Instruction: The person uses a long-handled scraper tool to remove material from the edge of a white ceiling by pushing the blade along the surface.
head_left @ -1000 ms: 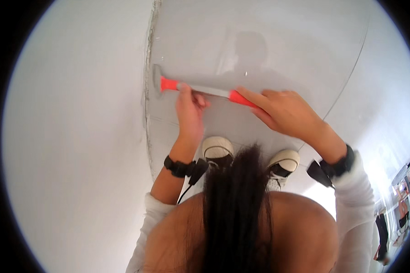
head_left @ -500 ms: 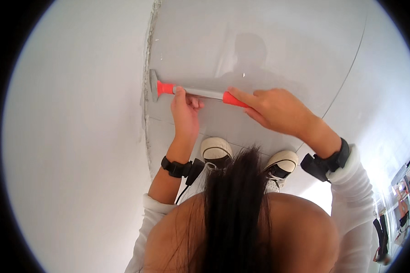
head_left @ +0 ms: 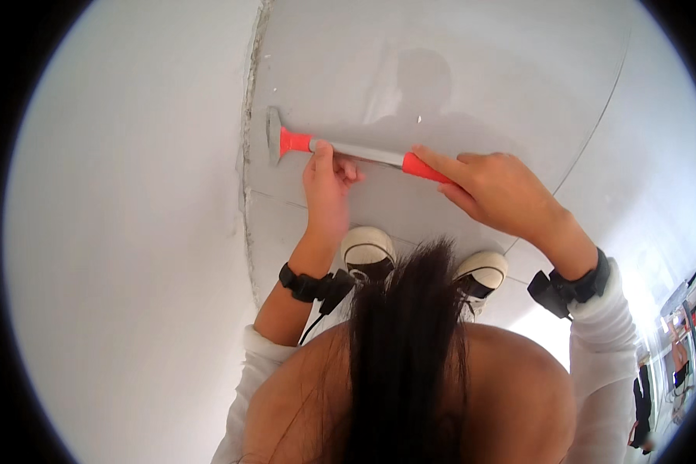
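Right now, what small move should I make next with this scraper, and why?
I'd probably ease the scraper left toward the rough seam: its blade points that way but appears to sit short of it. Your right hand grips the red handle end, and your left hand touches the shaft near the blade.

From my remote position I see an indoor room, though I cannot tell its exact use. The glossy grey tiled floor (head_left: 503, 77) meets a plain white wall (head_left: 131, 193) along a rough, crumbled edge (head_left: 249, 116). At the right side, some objects (head_left: 680, 356) are too distorted for me to name.
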`<state>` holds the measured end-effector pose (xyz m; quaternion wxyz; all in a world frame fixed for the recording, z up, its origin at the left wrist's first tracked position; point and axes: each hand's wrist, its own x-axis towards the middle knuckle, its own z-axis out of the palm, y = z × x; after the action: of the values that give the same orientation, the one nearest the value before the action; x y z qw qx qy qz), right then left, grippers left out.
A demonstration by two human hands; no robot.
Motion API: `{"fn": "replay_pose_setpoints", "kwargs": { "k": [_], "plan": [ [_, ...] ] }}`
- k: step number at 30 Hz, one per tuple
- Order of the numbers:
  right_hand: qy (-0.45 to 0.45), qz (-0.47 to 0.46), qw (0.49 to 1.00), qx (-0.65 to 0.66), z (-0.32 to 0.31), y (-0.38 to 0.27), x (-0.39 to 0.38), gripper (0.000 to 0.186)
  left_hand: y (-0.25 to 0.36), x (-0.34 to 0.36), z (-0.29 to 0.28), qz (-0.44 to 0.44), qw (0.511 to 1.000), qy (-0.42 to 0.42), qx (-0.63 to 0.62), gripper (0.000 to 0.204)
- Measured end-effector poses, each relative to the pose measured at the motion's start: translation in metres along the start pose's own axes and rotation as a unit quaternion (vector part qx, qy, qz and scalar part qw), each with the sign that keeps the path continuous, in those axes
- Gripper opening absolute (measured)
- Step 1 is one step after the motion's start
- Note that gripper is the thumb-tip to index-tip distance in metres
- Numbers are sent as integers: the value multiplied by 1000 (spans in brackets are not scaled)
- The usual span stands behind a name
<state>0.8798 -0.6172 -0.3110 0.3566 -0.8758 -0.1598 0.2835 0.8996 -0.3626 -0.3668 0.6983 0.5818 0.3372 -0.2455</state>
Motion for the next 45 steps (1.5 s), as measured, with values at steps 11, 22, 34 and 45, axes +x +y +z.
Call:
{"fn": "replay_pose_setpoints", "kwargs": {
  "k": [11,22,34,45],
  "plan": [
    [43,0,999,16,-3,-1,-9,43,8,5,5,13,1000,-17,8,37],
    [59,-36,998,-12,4,3,14,51,19,18,0,41,999,20,-14,36],
    [84,-22,996,-8,-3,-2,5,39,19,12,7,25,999,13,-41,34],
    [86,110,986,89,0,2,-12,33,29,18,19,-7,999,-30,19,32]
  ]
}}
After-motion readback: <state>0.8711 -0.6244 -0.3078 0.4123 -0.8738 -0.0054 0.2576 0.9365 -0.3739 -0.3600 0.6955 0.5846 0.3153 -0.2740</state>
